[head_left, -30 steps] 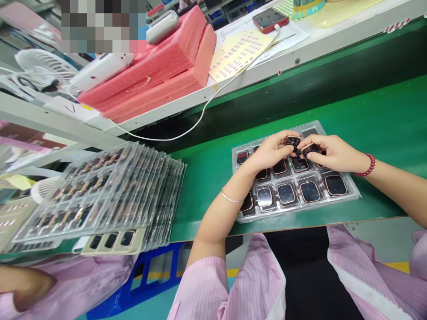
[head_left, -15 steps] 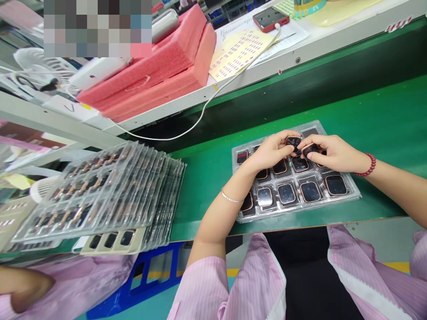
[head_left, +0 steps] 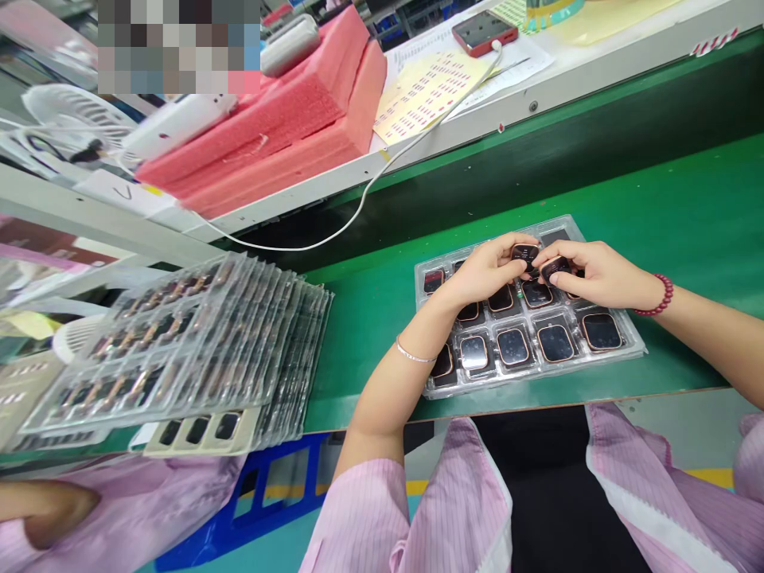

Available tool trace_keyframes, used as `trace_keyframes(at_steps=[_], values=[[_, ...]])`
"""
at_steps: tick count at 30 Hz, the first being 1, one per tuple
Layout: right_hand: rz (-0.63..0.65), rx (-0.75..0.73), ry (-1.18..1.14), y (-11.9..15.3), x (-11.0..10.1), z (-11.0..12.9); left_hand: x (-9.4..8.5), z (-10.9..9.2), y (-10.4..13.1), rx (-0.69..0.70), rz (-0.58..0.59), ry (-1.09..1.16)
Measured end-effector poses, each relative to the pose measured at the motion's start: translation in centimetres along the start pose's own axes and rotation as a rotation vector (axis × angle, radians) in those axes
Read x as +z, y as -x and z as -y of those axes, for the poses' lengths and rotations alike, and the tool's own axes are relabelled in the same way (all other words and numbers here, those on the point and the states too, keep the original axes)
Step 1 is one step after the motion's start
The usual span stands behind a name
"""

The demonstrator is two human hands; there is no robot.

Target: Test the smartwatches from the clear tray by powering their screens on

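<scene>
Between the thumb and fingers of my left hand [head_left: 494,269] is a square smartwatch body [head_left: 525,254] with a dark face and a gold-coloured rim. My right hand [head_left: 588,273] pinches a second watch body [head_left: 555,270], tilted, close beside the first. Both are held just above a clear plastic tray [head_left: 495,388]. Several more watch bodies, such as one in the front row [head_left: 555,344], sit face up in its pockets. My hands cover part of the tray's back rows.
A tall stack of filled clear trays [head_left: 280,350] stands to the left on the green bench [head_left: 364,318]. Behind, a shelf carries red foam blocks [head_left: 286,119], a phone [head_left: 485,33] and a hanging white cable [head_left: 358,208]. A co-worker's arm [head_left: 48,505] is at lower left.
My hands and both watch bodies stay almost where they were. At lower left, the co-worker's arm has shifted slightly.
</scene>
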State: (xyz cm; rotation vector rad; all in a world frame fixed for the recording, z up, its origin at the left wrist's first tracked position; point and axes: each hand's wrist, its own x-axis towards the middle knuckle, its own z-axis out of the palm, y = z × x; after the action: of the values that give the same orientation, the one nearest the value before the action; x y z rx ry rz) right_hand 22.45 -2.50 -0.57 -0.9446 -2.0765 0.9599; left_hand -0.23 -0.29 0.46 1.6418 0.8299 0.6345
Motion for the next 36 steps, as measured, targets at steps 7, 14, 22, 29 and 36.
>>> trace_keyframes(at_steps=[7,14,22,29,36], values=[[-0.005,0.006,-0.005,0.01,-0.01,0.04,0.0,0.01,0.01,0.009,-0.005,0.001],[0.001,0.006,-0.011,0.01,-0.01,0.14,0.01,-0.05,0.06,0.007,-0.002,-0.006],[0.011,-0.011,0.019,-0.02,-0.08,0.21,-0.01,0.19,-0.04,0.032,0.002,-0.013],[-0.002,-0.043,0.038,0.0,0.05,-0.15,-0.03,0.17,-0.05,0.023,0.007,-0.017],[0.002,-0.051,0.036,0.01,0.07,-0.17,-0.1,0.4,-0.12,0.027,0.01,-0.001]])
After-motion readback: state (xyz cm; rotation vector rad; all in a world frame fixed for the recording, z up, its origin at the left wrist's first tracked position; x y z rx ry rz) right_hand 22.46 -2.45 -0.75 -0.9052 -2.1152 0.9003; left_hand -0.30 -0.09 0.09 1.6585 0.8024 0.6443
